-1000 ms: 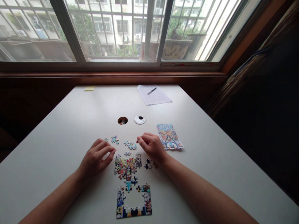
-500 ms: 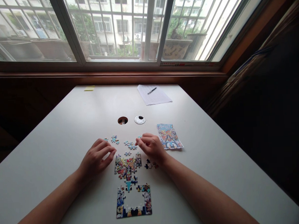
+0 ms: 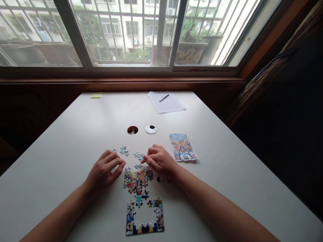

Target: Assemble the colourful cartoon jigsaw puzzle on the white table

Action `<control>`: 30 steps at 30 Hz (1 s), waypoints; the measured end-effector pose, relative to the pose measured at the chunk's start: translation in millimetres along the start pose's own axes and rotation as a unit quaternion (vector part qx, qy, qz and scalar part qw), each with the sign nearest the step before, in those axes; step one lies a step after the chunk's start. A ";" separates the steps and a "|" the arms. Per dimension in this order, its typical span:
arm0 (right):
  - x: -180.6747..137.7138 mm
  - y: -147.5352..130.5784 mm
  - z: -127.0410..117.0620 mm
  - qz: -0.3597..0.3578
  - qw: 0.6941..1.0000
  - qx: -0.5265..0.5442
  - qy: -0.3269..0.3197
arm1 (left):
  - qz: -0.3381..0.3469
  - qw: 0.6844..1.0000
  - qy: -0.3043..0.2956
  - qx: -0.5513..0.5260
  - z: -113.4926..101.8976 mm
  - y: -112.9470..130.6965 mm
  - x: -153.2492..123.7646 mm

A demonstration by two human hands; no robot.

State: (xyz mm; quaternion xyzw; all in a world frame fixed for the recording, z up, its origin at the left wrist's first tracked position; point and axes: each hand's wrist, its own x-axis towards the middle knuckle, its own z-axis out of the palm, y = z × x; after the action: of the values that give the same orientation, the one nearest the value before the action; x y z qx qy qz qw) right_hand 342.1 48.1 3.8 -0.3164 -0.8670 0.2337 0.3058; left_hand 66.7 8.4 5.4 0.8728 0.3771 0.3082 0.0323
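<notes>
My right hand (image 3: 160,159) has its fingers pinched at the edge of a small cluster of blue puzzle pieces (image 3: 138,155); the fingertips partly cover it. My left hand (image 3: 106,168) rests on the table, thumb and forefinger tips together; anything between them is too small to see. Between the hands lies a joined, colourful puzzle section (image 3: 137,176), with a small loose piece (image 3: 138,166) just above it. Closer to me is a puzzle frame section (image 3: 159,216) with a gap in its middle. Another blue piece (image 3: 123,151) lies beyond my left fingers.
A picture sheet (image 3: 182,147) lies right of my right hand. Dark loose pieces (image 3: 159,179) sit partly under my right wrist. Farther back are a round table hole (image 3: 132,130), its metal cover (image 3: 151,129), papers (image 3: 167,104) with a pen (image 3: 164,98), and yellow notes (image 3: 96,95).
My right hand has moved left and slightly toward me, over part of the blue cluster. My left hand has stayed in place.
</notes>
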 end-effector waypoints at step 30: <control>1.5 -0.4 0.2 0.001 0.999 -0.024 -0.032 | -0.003 1.000 -0.003 0.001 -0.4 1.2 1.4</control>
State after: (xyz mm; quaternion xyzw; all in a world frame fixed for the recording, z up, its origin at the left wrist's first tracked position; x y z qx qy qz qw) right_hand 340.9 48.8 4.4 -0.3170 -0.8813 0.2233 0.2703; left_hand 68.0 8.5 6.9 0.8728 0.3795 0.3049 0.0336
